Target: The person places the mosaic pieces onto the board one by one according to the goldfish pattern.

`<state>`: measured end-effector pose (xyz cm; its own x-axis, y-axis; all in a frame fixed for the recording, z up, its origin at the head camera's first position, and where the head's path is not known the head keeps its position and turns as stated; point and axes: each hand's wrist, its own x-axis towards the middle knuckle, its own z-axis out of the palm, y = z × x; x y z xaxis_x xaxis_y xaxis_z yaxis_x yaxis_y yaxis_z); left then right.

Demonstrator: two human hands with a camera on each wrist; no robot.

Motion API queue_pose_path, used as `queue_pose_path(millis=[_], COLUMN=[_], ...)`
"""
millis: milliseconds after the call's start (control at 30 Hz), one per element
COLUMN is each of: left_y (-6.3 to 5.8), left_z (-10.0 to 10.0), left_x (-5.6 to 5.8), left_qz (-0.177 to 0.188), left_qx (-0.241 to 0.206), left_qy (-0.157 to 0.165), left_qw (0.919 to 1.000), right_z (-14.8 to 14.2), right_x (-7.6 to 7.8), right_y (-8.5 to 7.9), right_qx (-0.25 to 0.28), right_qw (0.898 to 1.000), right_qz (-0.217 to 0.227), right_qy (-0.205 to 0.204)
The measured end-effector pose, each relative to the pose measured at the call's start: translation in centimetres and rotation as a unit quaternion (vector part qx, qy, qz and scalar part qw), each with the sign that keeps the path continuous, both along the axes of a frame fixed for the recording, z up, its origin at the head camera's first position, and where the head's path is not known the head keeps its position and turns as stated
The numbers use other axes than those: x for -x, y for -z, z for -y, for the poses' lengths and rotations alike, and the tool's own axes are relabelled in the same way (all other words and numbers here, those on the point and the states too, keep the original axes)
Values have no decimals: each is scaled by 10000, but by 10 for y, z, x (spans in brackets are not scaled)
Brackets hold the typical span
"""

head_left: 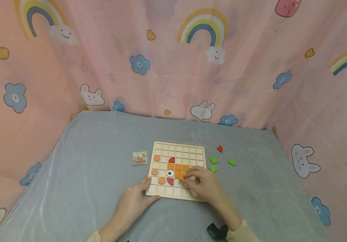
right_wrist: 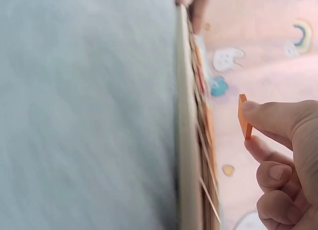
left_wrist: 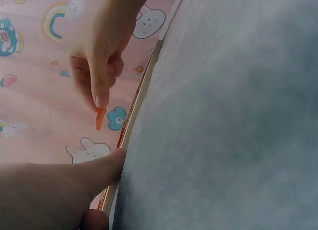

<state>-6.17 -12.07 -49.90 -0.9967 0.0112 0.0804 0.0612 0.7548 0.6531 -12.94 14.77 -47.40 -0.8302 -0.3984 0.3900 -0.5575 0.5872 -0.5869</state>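
A light wooden grid board [head_left: 195, 156] lies on the grey cloth. At its near left corner my left hand [head_left: 133, 201] grips it, with the thumb [left_wrist: 107, 173] along the near edge and the fingers at the left edge. Between thumb and fingertips my right hand [head_left: 204, 184] pinches a thin orange square tile [right_wrist: 244, 116], held over the board. Several orange squares [head_left: 178, 167], two red quarter-round tiles [head_left: 171, 160], a white eye tile [head_left: 170, 173] and three pale orange discs [head_left: 157, 158] sit in the grid. The right hand covers some cells.
Right of the board lie three green squares [head_left: 231, 162] and a red quarter-round tile [head_left: 220, 148]. A small pattern card [head_left: 139, 158] is on the left. Near the right forearm is a dark object [head_left: 217, 231]. Pink printed curtains [head_left: 161, 90] surround the cloth.
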Motion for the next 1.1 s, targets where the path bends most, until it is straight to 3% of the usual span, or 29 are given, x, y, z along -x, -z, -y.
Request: queue_pose_path(millis=[267, 533, 1100], left_y=[0, -1, 0], left_z=[0, 0, 0], left_x=[0, -1, 0], left_qz=[22, 68, 24], left_qx=[-8, -22, -57], left_qy=[21, 11, 2], left_qw=[10000, 10000, 10000], right_z=[14, 15, 16], right_x=[-5, -7, -9], right_y=[6, 9, 10], right_qx=[-54, -475, -543], right_qw=[9993, 9973, 9966], right_qz=[338, 557, 614], right_qy=[-135, -6, -2])
